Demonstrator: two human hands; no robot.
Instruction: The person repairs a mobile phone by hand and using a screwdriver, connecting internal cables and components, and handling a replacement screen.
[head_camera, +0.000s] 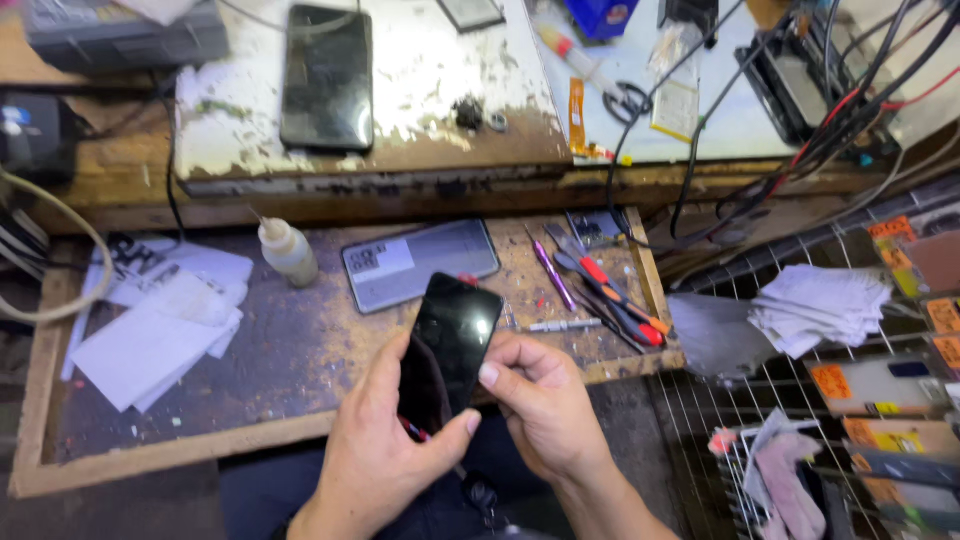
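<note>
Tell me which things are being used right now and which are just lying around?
In use:
left hand
right hand
glossy black slab phone

Lying about:
small white plastic squeeze bottle
purple pen-shaped tool
grey flat rectangular panel
white paper sheets
second black phone on the raised shelf

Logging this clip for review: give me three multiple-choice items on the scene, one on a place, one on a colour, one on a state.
1. Where does the small squeeze bottle stand?
A. On the lower worn bench, left of the grey flat panel
B. In the wire rack
C. On the upper shelf

2. What colour is the thin pen-like tool beside the screwdrivers?
A. Green
B. Purple
C. White

3. How is the black phone held?
A. Lying flat on the bench
B. By one hand only
C. Between both hands, left hand and right hand

Answers: A, it sits on the lower bench; B, its shaft is purple; C, both hands grip it.
</note>
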